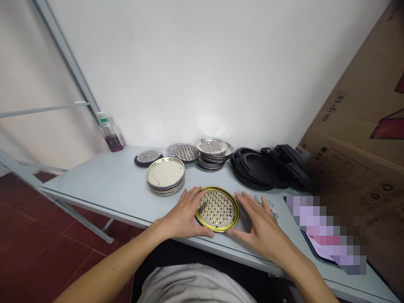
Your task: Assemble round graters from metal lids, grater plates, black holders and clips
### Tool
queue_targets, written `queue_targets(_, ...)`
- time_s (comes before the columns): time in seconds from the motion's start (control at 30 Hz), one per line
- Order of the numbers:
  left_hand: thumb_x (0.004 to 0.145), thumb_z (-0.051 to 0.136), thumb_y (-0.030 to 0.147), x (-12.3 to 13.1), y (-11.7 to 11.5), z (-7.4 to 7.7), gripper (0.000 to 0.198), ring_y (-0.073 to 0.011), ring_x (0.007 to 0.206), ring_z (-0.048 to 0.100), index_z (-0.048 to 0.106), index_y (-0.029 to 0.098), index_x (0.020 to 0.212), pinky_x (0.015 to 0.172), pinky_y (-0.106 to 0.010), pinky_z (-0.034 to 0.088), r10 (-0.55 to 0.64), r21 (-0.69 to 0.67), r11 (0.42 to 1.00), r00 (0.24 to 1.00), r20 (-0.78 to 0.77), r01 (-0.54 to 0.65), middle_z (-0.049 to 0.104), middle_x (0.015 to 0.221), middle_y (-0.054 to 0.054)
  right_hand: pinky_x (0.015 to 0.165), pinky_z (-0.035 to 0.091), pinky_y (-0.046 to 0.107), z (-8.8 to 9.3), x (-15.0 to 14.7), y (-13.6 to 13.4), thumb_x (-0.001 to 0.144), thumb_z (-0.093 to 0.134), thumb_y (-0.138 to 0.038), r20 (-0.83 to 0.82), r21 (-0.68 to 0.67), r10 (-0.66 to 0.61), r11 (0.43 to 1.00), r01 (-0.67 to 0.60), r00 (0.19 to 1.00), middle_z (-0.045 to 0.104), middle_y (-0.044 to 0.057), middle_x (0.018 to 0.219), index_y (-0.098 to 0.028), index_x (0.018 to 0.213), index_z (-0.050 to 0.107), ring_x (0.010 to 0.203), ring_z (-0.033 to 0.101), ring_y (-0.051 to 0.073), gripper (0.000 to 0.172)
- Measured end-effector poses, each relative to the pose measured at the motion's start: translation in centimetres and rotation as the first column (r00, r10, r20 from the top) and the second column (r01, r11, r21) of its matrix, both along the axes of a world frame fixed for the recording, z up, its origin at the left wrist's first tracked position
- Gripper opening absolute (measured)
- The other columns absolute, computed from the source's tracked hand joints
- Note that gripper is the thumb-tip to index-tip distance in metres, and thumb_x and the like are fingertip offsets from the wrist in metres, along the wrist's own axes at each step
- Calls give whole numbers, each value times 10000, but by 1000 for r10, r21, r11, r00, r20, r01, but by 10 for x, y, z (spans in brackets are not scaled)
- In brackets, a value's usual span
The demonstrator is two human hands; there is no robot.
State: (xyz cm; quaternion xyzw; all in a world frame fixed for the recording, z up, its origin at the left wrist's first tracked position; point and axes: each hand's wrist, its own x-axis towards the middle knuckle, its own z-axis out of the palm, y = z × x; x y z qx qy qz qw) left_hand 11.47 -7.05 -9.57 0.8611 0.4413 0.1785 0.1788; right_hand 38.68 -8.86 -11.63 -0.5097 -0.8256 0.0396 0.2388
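You are cupping a gold-rimmed perforated metal lid (217, 209) between your left hand (181, 212) and your right hand (261, 223). Your fingers are spread open, the left ones touching its rim and the right thumb resting against it, with no firm grip showing. The lid is lying near the front edge of the bench (94, 181), just beside a stack of plain metal lids (165, 174), while black rubber rings (268, 168) are sitting toward the back edge.

A pixelated blur covers the flat black-edged device (325, 235), the silvery rings (268, 205) by the right hand (261, 225) are too small to make out, and the picture's edge cuts off the brown cardboard box (356, 105).
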Motion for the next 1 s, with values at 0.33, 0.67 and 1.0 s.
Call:
queue_targets(0.33,581,847,620,-11,18,-1,1173,-374,1493,219,279,259,1542,1194,-563,246,-37,-54,998,993,114,44,259,1611,-168,1162,88,702,0,-4,1,796,668,-590,40,-54,-23,998,25,999,505,201,1469,-161,1457,425,1415,385,388,825)
queue_targets(0.67,544,898,539,-8,17,1,1164,-356,1415,372,322,248,1513,1186,-516,301,-44,-17,999,974,221,49,392,1537,-144,1171,104,684,-4,-3,0,773,674,-615,27,-91,-59,994,61,998,469,212,1492,-148,1466,390,1415,385,378,882)
queue_targets(1.0,557,895,500,-12,16,3,1163,-358,1438,348,306,244,1527,1194,-534,282,-10,-97,995,976,218,32,363,1563,-148,1174,119,689,-5,-3,2,777,649,-644,41,-118,-66,991,71,997,457,202,1505,-148,1469,418,1421,378,380,883)
